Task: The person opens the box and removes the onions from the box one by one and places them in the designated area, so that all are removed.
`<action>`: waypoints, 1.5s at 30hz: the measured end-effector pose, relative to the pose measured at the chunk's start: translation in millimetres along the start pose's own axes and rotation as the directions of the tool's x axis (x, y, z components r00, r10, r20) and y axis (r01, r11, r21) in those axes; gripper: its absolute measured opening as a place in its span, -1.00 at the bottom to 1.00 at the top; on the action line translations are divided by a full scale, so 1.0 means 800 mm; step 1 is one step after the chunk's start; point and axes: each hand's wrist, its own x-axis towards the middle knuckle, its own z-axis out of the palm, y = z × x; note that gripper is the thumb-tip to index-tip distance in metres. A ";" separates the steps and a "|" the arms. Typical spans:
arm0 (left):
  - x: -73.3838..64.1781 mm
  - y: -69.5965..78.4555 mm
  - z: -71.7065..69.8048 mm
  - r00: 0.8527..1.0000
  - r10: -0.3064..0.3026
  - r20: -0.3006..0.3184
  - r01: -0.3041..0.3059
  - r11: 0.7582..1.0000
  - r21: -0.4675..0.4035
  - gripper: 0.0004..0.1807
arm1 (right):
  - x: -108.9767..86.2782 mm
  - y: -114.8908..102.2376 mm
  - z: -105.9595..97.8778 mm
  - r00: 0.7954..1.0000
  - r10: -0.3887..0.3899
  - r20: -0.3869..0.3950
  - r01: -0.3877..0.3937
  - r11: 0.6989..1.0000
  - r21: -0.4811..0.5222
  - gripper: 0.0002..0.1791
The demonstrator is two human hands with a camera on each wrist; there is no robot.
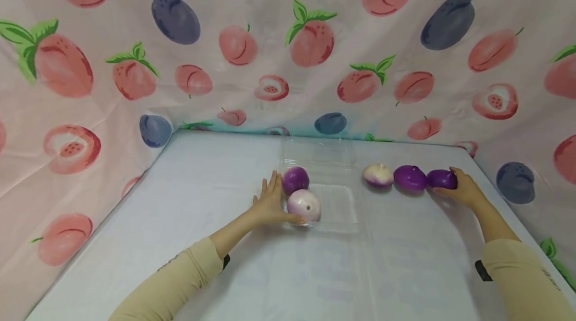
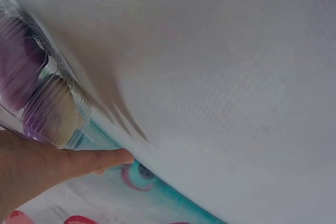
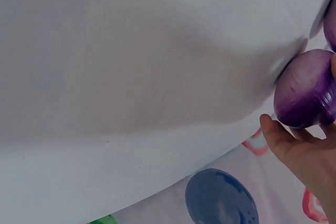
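Note:
A clear plastic box (image 1: 346, 206) stands mid-table with its lid (image 1: 317, 151) folded back. Inside, along its left side, lie a purple onion (image 1: 295, 180) and, nearer the front, a whitish onion (image 1: 310, 202). My left hand (image 1: 270, 206) rests against the box's left side, fingers spread and straight, thumb along the front edge. To the right of the box, a white-and-purple onion (image 1: 378, 176) and two purple ones sit in a row. My right hand (image 1: 461, 190) holds the rightmost purple onion (image 1: 441, 179), thumb in front; it sits close beside the middle onion (image 1: 410, 178).
White cloth covers the table (image 1: 216, 271). A fruit-print curtain (image 1: 279, 36) hangs along the back and both sides, near the right arm too. In the left wrist view, onions (image 2: 50, 111) show through the ribbed box wall.

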 end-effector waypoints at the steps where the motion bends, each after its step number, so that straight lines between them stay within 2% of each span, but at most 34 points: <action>1: 0.000 0.000 -0.001 1.000 -0.002 0.000 0.002 1.000 0.002 0.44 | 0.000 0.000 0.001 1.000 0.000 -0.002 0.000 1.000 0.004 0.04; 10: 0.002 0.000 0.001 1.000 -0.002 0.004 0.002 1.000 -0.003 0.44 | -0.002 0.010 0.005 0.997 -0.052 -0.061 0.052 0.999 0.005 0.10; 15: 0.002 -0.001 0.000 1.000 -0.006 -0.007 0.006 1.000 0.004 0.43 | 0.001 0.007 0.008 0.975 -0.151 -0.163 0.152 0.988 -0.006 -0.01; 19: 0.003 -0.001 -0.001 1.000 -0.006 -0.009 0.006 1.000 0.006 0.43 | 0.000 0.002 0.011 0.943 -0.202 -0.264 0.201 0.979 -0.033 -0.16; 23: 0.002 0.000 -0.001 1.000 -0.007 -0.003 0.007 1.000 -0.001 0.44 | -0.003 -0.007 0.014 0.894 -0.253 -0.369 0.247 0.967 -0.065 -0.36; 29: 0.001 -0.001 0.000 1.000 -0.004 0.001 0.004 1.000 0.001 0.43 | -0.009 -0.030 0.019 0.796 -0.332 -0.506 0.363 0.931 -0.040 -0.52; 30: 0.001 -0.001 0.000 1.000 -0.002 0.000 0.002 1.000 0.003 0.43 | -0.010 -0.034 0.021 0.784 -0.341 -0.518 0.379 0.925 -0.034 -0.53; 33: 0.000 -0.002 0.000 1.000 0.001 -0.001 -0.001 1.000 0.008 0.43 | -0.013 -0.050 0.027 0.766 -0.365 -0.528 0.416 0.909 -0.024 -0.55; 35: 0.000 -0.002 0.000 1.000 0.000 0.000 0.000 1.000 0.007 0.43 | -0.015 -0.061 0.032 0.762 -0.381 -0.524 0.437 0.899 -0.018 -0.56; 39: 0.000 -0.001 0.000 1.000 -0.006 0.005 0.006 1.000 0.006 0.43 | -0.019 -0.083 0.042 0.743 -0.427 -0.515 0.500 0.866 0.003 -0.56; 45: 0.000 -0.001 0.000 1.000 -0.009 0.000 0.009 1.000 0.002 0.44 | -0.028 -0.119 0.057 0.754 -0.465 -0.464 0.550 0.833 0.059 -0.55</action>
